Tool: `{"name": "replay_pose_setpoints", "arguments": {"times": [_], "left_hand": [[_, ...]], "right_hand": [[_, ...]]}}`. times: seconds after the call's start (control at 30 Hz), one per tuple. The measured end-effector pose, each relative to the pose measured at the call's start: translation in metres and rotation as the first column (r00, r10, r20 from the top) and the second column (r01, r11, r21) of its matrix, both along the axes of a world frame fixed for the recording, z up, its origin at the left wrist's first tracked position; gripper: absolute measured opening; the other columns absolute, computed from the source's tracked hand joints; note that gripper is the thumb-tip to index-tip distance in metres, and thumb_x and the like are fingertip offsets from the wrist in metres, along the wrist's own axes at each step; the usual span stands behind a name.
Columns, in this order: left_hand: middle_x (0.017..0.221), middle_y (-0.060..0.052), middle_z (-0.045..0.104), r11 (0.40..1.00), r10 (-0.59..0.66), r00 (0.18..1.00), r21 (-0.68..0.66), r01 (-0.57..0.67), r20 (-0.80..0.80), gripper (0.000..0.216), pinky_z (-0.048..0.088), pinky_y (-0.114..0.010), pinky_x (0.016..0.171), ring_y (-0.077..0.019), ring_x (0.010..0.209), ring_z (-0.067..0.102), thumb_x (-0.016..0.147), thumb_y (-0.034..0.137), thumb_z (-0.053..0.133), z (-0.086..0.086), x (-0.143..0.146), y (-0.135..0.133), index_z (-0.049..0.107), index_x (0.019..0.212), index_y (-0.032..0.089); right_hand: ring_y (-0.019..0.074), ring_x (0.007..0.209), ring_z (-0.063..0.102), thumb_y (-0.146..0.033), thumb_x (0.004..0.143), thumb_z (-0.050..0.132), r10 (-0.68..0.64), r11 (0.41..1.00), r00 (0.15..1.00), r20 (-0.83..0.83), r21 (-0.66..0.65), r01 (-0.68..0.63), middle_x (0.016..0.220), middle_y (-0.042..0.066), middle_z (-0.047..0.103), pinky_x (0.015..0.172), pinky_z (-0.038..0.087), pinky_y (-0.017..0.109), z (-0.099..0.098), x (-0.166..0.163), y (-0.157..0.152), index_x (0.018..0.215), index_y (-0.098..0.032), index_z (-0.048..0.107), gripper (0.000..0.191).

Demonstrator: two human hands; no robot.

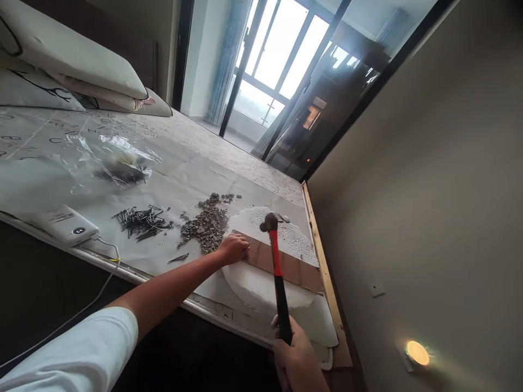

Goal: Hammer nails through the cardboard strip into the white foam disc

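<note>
One red-and-black-handled steel hammer, one flat brown wooden strip and one round white foam slab. Two bare hands: the left hand at the slab's left edge, the right hand just below the slab. Left of the slab: one heap of grey-brown rubble bits, one scatter of dark steel nails too many to count, one stray nail, one white power bank, one clear plastic bag. Right of the slab, one glowing round wall lamp.

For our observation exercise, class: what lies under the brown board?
A white foam slab lies under the brown board, showing on both sides. The left hand rests on one end; the right hand holds a hammer above. The foam beneath the board is covered.
</note>
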State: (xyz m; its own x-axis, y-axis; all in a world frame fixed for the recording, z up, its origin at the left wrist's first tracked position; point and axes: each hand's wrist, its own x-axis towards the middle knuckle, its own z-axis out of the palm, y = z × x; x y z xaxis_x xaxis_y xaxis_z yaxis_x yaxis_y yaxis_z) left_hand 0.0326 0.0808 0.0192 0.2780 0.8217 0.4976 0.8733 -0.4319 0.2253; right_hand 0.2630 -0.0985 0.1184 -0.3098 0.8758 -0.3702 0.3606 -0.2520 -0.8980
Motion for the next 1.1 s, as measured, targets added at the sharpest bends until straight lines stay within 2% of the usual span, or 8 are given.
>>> {"name": "replay_pose_setpoints", "arguments": {"times": [0.13,0.3,0.5,0.67,0.8,0.97,1.1], "left_hand": [[0.065,-0.005,0.060,1.000,-0.007,0.998,-0.011,0.008,0.058,0.027,0.038,-0.029,0.070,-0.0164,0.069,0.055,0.081,0.027,0.050,0.000,0.000,-0.001,0.061,0.058,0.017],[0.064,-0.005,0.060,0.999,-0.025,0.997,-0.037,0.028,0.078,0.029,0.038,-0.029,0.069,-0.0169,0.069,0.054,0.082,0.028,0.047,0.001,0.000,-0.001,0.061,0.059,0.017],[0.065,-0.005,0.060,1.000,-0.016,0.996,-0.022,0.018,0.083,0.024,0.039,-0.029,0.071,-0.0166,0.070,0.055,0.078,0.025,0.050,0.000,0.000,-0.002,0.062,0.059,0.018],[0.065,-0.005,0.060,1.000,-0.026,0.997,-0.002,0.026,0.076,0.025,0.039,-0.030,0.071,-0.0165,0.070,0.054,0.078,0.026,0.050,-0.001,0.000,-0.002,0.061,0.057,0.018],[0.063,-0.004,0.059,0.999,-0.038,0.994,0.032,0.035,0.105,0.023,0.039,-0.029,0.069,-0.0156,0.066,0.053,0.075,0.024,0.050,-0.003,-0.001,-0.001,0.058,0.055,0.018],[0.054,-0.001,0.050,0.997,-0.073,0.981,-0.001,0.074,0.180,0.019,0.037,-0.026,0.062,-0.0128,0.058,0.046,0.065,0.020,0.050,0.002,-0.003,-0.003,0.046,0.046,0.018],[0.048,0.002,0.036,0.994,-0.039,0.913,-0.078,0.077,0.406,0.023,0.030,-0.025,0.052,-0.0109,0.051,0.035,0.063,0.020,0.042,0.009,-0.007,0.000,0.028,0.044,0.019]], "right_hand": [[0.0061,0.025,0.026,-0.025,0.069,0.044,0.029,0.998,0.995,0.093,-0.050,-0.024,0.034,-0.014,0.031,0.027,0.023,0.017,0.000,-0.002,-0.001,0.080,-0.020,0.040,0.012],[0.0058,0.028,0.027,-0.024,0.073,0.043,0.046,0.999,0.997,0.070,0.003,-0.047,0.036,-0.014,0.031,0.030,0.027,0.017,0.011,0.002,0.000,0.086,-0.019,0.040,0.014],[0.0059,0.024,0.025,-0.021,0.068,0.041,0.080,0.994,0.995,0.064,-0.080,-0.075,0.034,-0.014,0.027,0.026,0.022,0.017,-0.002,-0.004,-0.002,0.075,-0.021,0.038,0.008],[0.0055,0.025,0.024,-0.028,0.070,0.044,-0.025,1.000,0.998,0.064,0.005,0.024,0.034,-0.015,0.027,0.027,0.021,0.016,-0.002,-0.002,-0.006,0.081,-0.021,0.038,0.014],[0.0058,0.025,0.026,-0.028,0.066,0.044,0.020,0.998,0.996,0.082,-0.058,-0.016,0.033,-0.014,0.028,0.027,0.024,0.017,-0.006,-0.004,-0.002,0.077,-0.021,0.038,0.014],[0.0054,0.024,0.024,-0.030,0.066,0.044,0.027,0.996,0.999,0.036,-0.081,-0.024,0.034,-0.014,0.028,0.025,0.022,0.017,-0.008,-0.003,-0.001,0.076,-0.021,0.039,0.014],[0.0057,0.024,0.024,-0.027,0.068,0.044,-0.016,0.999,0.999,0.040,-0.035,0.018,0.032,-0.015,0.027,0.026,0.019,0.016,-0.006,-0.001,-0.002,0.081,-0.020,0.039,0.016]]}}
